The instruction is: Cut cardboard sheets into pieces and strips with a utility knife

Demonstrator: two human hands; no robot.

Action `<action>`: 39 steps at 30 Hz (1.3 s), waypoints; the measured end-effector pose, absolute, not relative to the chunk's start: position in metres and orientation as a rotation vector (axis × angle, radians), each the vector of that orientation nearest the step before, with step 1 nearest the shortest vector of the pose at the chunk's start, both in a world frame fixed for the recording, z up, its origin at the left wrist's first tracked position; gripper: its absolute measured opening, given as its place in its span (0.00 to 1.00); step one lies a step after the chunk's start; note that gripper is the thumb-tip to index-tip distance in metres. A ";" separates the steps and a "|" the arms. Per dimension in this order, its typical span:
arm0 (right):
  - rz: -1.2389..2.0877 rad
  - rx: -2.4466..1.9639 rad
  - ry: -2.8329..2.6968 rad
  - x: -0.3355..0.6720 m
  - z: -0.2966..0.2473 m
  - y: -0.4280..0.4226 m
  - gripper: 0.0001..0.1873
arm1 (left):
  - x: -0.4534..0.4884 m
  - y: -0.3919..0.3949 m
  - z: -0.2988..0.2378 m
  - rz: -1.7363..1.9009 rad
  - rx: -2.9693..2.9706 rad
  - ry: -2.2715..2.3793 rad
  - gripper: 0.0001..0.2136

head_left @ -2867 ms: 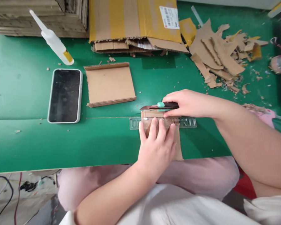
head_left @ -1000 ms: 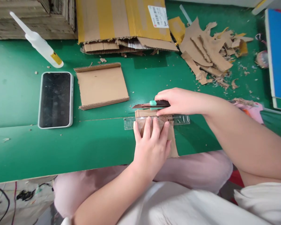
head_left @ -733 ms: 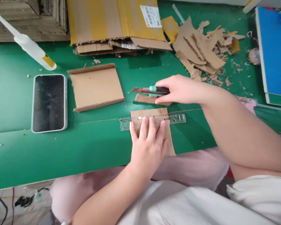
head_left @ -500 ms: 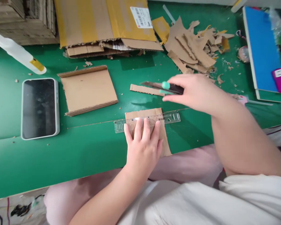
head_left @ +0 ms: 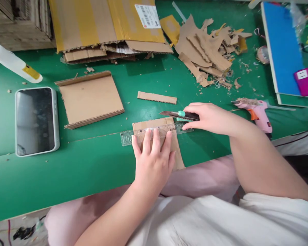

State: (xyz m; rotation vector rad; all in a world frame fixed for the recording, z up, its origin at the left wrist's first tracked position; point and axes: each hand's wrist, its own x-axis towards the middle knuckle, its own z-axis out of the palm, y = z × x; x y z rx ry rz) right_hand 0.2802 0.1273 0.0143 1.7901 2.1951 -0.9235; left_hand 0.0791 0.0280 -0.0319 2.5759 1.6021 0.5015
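Note:
My left hand (head_left: 154, 157) lies flat, fingers spread, pressing a clear plastic ruler (head_left: 127, 136) onto a small cardboard piece (head_left: 154, 123) near the table's front edge. My right hand (head_left: 207, 118) is closed round a utility knife (head_left: 181, 115) with a teal slider, its blade out and pointing left over the cardboard's far right corner. A narrow cut-off cardboard strip (head_left: 157, 97) lies just beyond on the green mat.
A folded cardboard tray (head_left: 89, 99) and a phone (head_left: 36, 121) lie to the left, a glue bottle (head_left: 14, 63) behind them. Flattened boxes (head_left: 102, 24) and cardboard scraps (head_left: 207, 51) fill the back. A pink glue gun (head_left: 256, 111) and a blue board (head_left: 282, 51) are at the right.
The strip came free of the cardboard piece and my right hand pushed it away with the knife. The hand then lifted and came back to the ruler's edge. My left hand stayed put.

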 end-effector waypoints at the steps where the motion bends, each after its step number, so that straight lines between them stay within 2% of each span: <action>1: -0.924 1.789 2.202 0.280 0.014 0.127 0.15 | 0.079 0.028 -0.032 0.503 2.577 1.603 0.20; 13: -0.882 1.788 2.245 0.283 0.011 0.127 0.18 | 0.079 0.026 -0.033 0.479 2.581 1.598 0.21; 32: -0.866 1.815 2.272 0.282 0.014 0.125 0.15 | 0.078 0.027 -0.031 0.460 2.584 1.597 0.20; 35: -0.808 1.974 2.337 0.284 0.020 0.118 0.14 | 0.079 0.027 -0.031 0.463 2.592 1.605 0.20; 39: -0.846 2.481 2.304 0.290 0.030 0.101 0.19 | 0.079 0.027 -0.031 0.484 2.595 1.620 0.20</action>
